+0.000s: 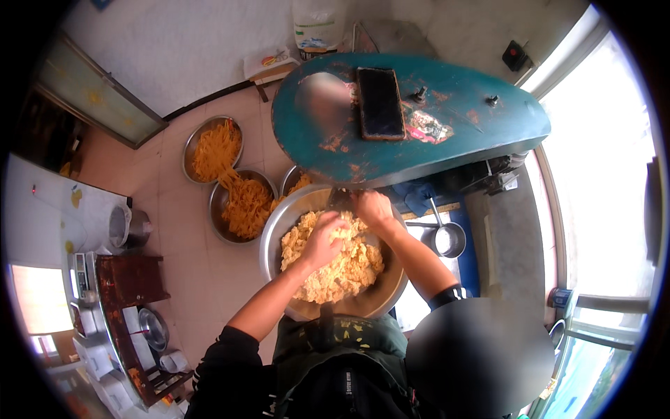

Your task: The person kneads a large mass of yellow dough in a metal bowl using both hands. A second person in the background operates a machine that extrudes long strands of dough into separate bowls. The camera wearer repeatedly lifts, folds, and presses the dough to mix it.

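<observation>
A wide steel bowl [276,251] in front of me holds lumpy pale-yellow dough [345,269]. My left hand [324,237] is in the bowl with curled fingers closed on some of the dough. My right hand [373,208] is at the bowl's far side, just below the green machine housing [460,112], with bent fingers against a dark part [342,197] there; what they grip is unclear. A black phone [380,105] lies on the housing.
Steel bowls of orange noodles [213,150] stand on the floor left of the machine. A saucepan [450,241] sits to the right. A dark wooden cart [132,279] and steel pot [132,230] stand at left, a bright window [600,153] at right.
</observation>
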Demonstrator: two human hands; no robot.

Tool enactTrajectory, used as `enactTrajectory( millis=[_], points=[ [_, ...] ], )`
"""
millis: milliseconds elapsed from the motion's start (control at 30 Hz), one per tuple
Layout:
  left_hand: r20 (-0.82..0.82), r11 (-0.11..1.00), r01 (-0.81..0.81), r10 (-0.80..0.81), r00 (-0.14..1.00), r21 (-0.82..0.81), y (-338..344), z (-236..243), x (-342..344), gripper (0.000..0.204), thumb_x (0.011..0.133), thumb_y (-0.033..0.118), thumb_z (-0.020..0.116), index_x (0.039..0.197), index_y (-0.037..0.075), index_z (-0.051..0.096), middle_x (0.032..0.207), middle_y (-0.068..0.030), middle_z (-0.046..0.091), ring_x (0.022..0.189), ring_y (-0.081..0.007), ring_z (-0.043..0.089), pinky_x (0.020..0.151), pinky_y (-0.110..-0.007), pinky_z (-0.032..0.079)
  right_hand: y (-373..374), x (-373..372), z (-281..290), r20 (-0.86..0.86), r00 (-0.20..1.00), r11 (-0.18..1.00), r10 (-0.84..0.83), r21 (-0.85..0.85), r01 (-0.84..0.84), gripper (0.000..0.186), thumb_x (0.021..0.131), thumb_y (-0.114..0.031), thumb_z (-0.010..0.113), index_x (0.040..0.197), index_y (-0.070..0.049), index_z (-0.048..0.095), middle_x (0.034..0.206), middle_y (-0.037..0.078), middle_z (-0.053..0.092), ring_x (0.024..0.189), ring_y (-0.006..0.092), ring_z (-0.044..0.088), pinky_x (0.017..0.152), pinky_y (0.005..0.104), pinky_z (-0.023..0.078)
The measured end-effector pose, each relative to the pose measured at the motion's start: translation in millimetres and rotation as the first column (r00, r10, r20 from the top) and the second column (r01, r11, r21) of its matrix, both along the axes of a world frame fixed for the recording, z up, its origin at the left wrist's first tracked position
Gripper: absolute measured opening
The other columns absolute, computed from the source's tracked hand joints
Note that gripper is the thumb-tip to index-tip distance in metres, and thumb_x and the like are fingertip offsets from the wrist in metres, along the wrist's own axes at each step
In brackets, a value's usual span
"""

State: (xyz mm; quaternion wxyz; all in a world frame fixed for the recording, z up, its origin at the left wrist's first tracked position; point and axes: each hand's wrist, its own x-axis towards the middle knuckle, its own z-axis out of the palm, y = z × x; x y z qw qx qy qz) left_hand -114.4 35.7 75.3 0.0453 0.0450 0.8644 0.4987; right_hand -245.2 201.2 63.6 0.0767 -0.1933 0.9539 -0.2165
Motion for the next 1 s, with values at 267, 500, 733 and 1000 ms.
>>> enactTrajectory(
  millis=[267, 500, 733, 1000],
  points=[
    [0.082, 0.982, 0.049, -0.034, 0.996, -0.181, 10, -16, -60, 0.089, 0.08, -0.005, 0.063, 0.158, 0.006, 0.023, 0.162, -0.0268, 0.023, 0.149, -0.0437, 0.03, 0.117, -0.045, 0.041, 56, 43, 67, 0.001, 1.0, 0.974, -0.003, -0.225, 0.003, 0.032, 0.096, -0.028, 0.064, 0.098, 0.003, 0.07, 0.087, 0.027, 0.071, 0.083, 0.0451, 0.07, 0.073, 0.0507, 0.056],
    [0.086, 0.999, 0.047, -0.046, 0.995, -0.01, 9, 5, -52, 0.084, 0.081, -0.004, 0.062, 0.157, 0.006, 0.025, 0.161, -0.025, 0.03, 0.147, -0.0408, 0.037, 0.115, -0.043, 0.041, 43, 41, 61, 0.24, 0.97, 0.963, 0.043, -0.27, 0.024, 0.029, 0.096, -0.031, 0.064, 0.1, -0.005, 0.077, 0.085, 0.027, 0.07, 0.082, 0.0464, 0.068, 0.071, 0.0485, 0.055],
    [0.056, 0.995, -0.097, 0.097, 0.994, -0.004, 4, 4, -3, 0.069, 0.086, 0.003, 0.061, 0.151, 0.004, 0.038, 0.15, -0.0254, 0.048, 0.138, -0.0407, 0.048, 0.113, -0.043, 0.043, 18, 22, 47, 0.195, 0.98, 1.0, -0.024, 0.003, 0.024, 0.045, 0.098, -0.046, 0.057, 0.098, -0.006, 0.077, 0.084, 0.027, 0.071, 0.082, 0.0444, 0.07, 0.077, 0.0518, 0.057],
    [0.096, 0.999, -0.019, 0.015, 0.995, 0.035, 0, -9, 61, 0.051, 0.088, 0.004, 0.063, 0.138, 0.002, 0.052, 0.13, -0.0177, 0.066, 0.118, -0.035, 0.065, 0.099, -0.041, 0.053, -7, -3, 43, 0.185, 0.983, 0.983, 0.02, 0.177, -0.053, 0.043, 0.097, -0.045, 0.06, 0.095, -0.005, 0.077, 0.096, 0.023, 0.075, 0.091, 0.0392, 0.073, 0.083, 0.0485, 0.058]
  ],
)
